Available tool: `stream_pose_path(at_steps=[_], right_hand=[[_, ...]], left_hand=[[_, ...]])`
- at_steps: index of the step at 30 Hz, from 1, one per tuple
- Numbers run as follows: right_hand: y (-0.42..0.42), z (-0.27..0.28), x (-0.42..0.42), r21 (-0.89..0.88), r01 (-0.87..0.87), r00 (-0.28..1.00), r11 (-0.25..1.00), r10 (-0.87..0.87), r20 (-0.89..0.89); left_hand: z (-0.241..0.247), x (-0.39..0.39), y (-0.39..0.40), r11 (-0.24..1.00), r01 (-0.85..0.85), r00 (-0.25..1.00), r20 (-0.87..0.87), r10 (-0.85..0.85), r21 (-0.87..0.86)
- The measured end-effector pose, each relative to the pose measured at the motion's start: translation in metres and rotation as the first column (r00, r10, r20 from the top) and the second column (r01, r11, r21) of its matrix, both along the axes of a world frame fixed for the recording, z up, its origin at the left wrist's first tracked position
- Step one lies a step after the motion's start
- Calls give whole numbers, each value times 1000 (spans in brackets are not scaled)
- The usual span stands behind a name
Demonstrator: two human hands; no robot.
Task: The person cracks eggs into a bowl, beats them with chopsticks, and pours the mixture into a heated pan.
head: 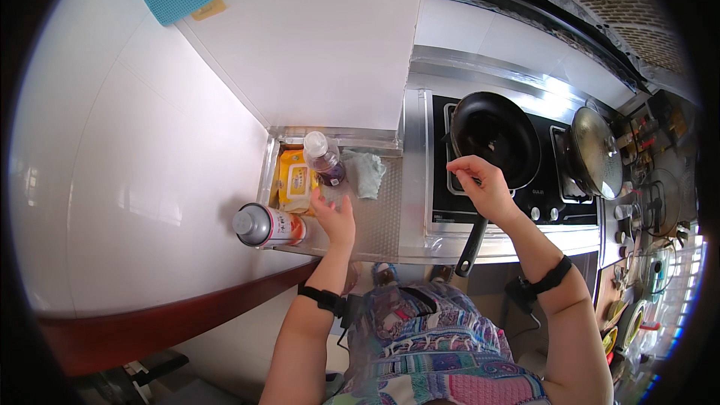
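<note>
My left hand [336,219] is over the left counter with its fingers apart, holding nothing. It is nearest a clear plastic bottle [326,164] with a white cap and dark liquid low inside. Beside that lies a yellow pack of wipes [295,180]. A can [273,226] with a grey cap and a label bearing writing stands left of the hand. To the bottle's right is a crumpled pale green cloth [365,173]. My right hand [485,188] hovers above the near rim of a black frying pan [495,129], fingers bent and nothing visible in them.
The pan sits on a black gas hob [520,202], its handle [471,247] jutting past the counter's front edge. A lidded wok [596,152] occupies the right burner. A range hood [540,17] overhangs the back. White walls border the left counter. Dishes crowd the far right.
</note>
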State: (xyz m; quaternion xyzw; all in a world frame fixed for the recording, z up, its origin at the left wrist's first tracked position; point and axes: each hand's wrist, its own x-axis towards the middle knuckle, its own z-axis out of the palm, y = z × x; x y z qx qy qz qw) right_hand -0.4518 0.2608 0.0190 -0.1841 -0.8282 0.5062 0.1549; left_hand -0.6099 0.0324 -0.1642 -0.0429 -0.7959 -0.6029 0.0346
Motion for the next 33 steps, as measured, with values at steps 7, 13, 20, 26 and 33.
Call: stream_pose_path(at_steps=[7, 13, 20, 26, 33], right_hand=[[2, -3, 19, -48, 27, 999, 998, -25, 36], [5, 12, 54, 32, 57, 998, 998, -57, 12], [12, 14, 154, 157, 253, 967, 955, -255, -6], [11, 19, 239, 108, 353, 935, 929, -346, -75], [-10, 21, 411, 138, 528, 848, 838, -513, -133]], left_hand=[[14, 28, 16, 873, 363, 879, -192, -437, -326], [-1, 5, 48, 652, 313, 818, -153, -554, -690], [67, 52, 81, 772, 519, 710, -318, -629, -368], [183, 142, 128, 637, 730, 493, -455, -742, -249], [215, 318, 175, 310, 920, 190, -419, -888, -239]])
